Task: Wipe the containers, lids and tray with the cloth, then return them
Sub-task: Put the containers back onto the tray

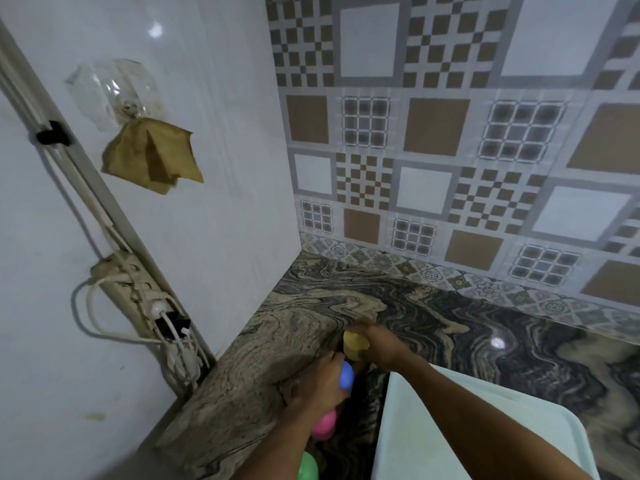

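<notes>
My right hand (pixel 379 344) grips a yellow container (pixel 354 345) on the marbled counter (pixel 311 306). Just nearer, my left hand (pixel 320 382) holds a blue-lidded container (pixel 346 375). A pink-lidded container (pixel 325 425) and a green-lidded one (pixel 307 467) stand in a row behind my left wrist, partly hidden by it. A pale mint tray (pixel 450 427) lies on the counter under my right forearm. A tan cloth (pixel 152 155) hangs on the white wall at the left.
A power strip (pixel 138 292) with plugged cables hangs on the white wall by the counter's left end. A clear plastic bag (pixel 110 88) hangs above the cloth. Patterned tiles back the counter.
</notes>
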